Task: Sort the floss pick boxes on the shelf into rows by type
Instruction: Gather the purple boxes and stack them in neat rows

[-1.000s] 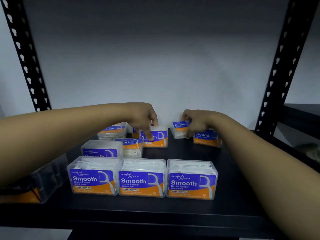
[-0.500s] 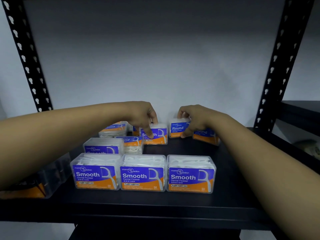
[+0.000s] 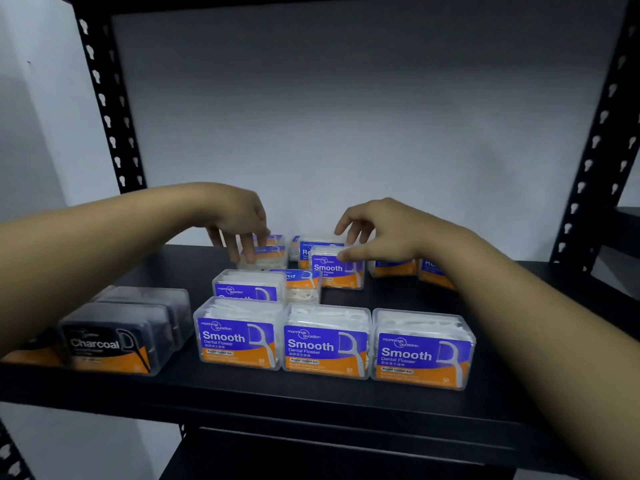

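Observation:
Three clear boxes labelled Smooth (image 3: 325, 344) stand in a row at the front of the black shelf (image 3: 398, 297). Behind them sit another Smooth box (image 3: 247, 289) and a Round box (image 3: 301, 285). My left hand (image 3: 239, 220) hovers with fingers spread, its fingertips touching a Round box (image 3: 273, 258) at the back left. My right hand (image 3: 381, 233) pinches a further Smooth box (image 3: 337, 271) at the back, thumb on its front top edge and fingers behind. Another Round box (image 3: 311, 245) stands just behind that one. More Round boxes (image 3: 393, 268) are partly hidden under my right forearm.
Dark Charcoal boxes (image 3: 110, 344) stand in a line at the front left of the shelf. Black perforated uprights rise at the left (image 3: 107, 98) and right (image 3: 595, 133). A white wall closes the back. A second shelf edge (image 3: 627, 216) shows at the far right.
My left hand let go of the back Smooth box and moved left onto a Round box. My right hand left its Round box and took the Smooth box. The view shifted left, revealing the Charcoal boxes.

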